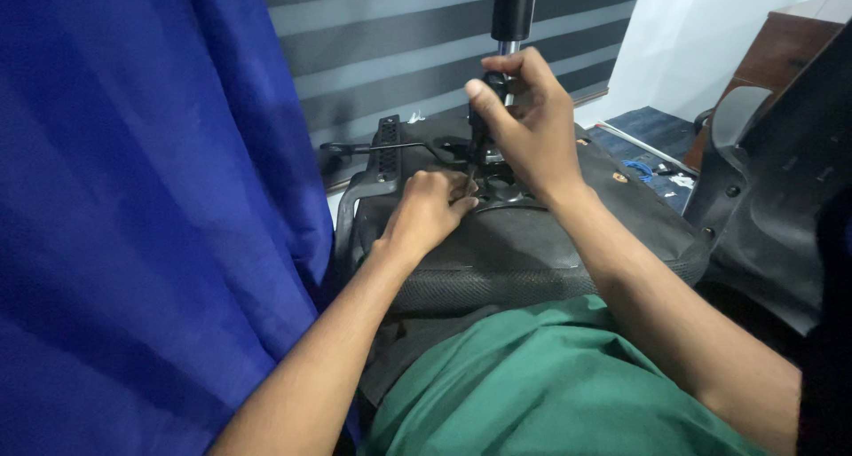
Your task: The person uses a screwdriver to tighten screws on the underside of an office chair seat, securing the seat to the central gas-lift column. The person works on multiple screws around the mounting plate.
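Observation:
An office chair seat [524,252] lies upside down across my lap, its black underside and metal mechanism facing up. My right hand [524,123] is closed around the black handle of a screwdriver [480,128], held upright with its tip down on the mechanism plate. My left hand [430,209] rests on the seat underside with fingers curled at the screwdriver tip; whether it pinches a screw is hidden. The chair's gas-lift column [512,17] rises just behind my right hand.
A blue curtain [142,199] fills the left side. The chair's backrest and armrest [772,199] stand at the right. Grey striped blinds [399,48] hang behind, with a wooden cabinet [781,48] at far right. Green cloth [541,385] covers my lap.

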